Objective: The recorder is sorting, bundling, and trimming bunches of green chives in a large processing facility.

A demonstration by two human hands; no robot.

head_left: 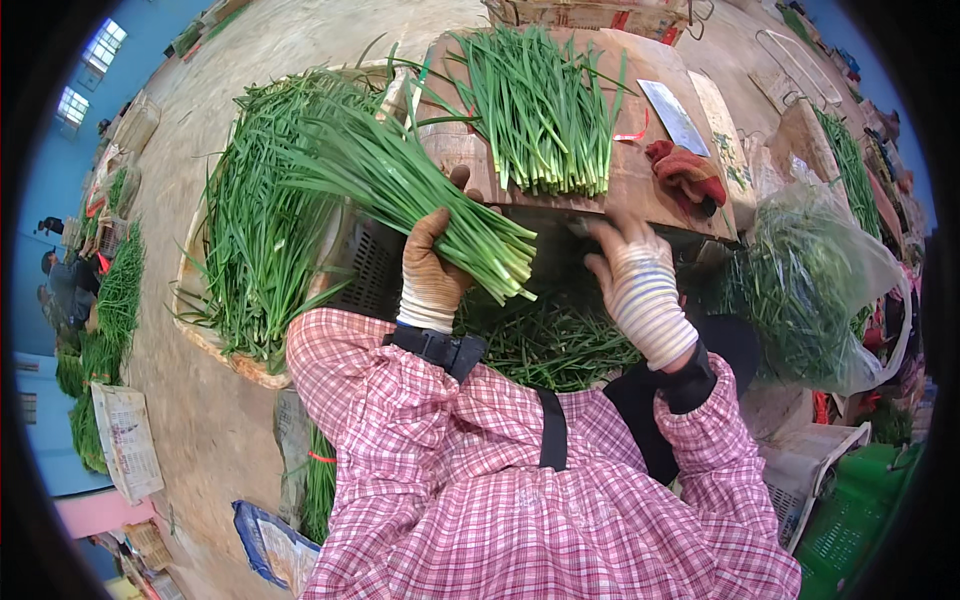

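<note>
My left hand (430, 268), in a stained work glove, is closed around a bunch of garlic chives (400, 180). The pale cut ends point to the lower right and the green leaves fan out to the upper left. My right hand (640, 285), in a white striped glove, is to the right of those ends, apart from them. Its fingers are spread and slightly blurred, with nothing visible in them. Beyond both hands, another bunch of chives (545, 120) lies on a wooden board (635, 190), its stem ends toward me.
Loose chives (265, 220) fill a crate (190, 300) at left. A wide blade (673, 116) and a red cloth (688, 175) lie on the board's right. Leaf scraps (550, 345) sit below my hands. A clear bag of greens (800, 280) stands at right, above a green crate (850, 520).
</note>
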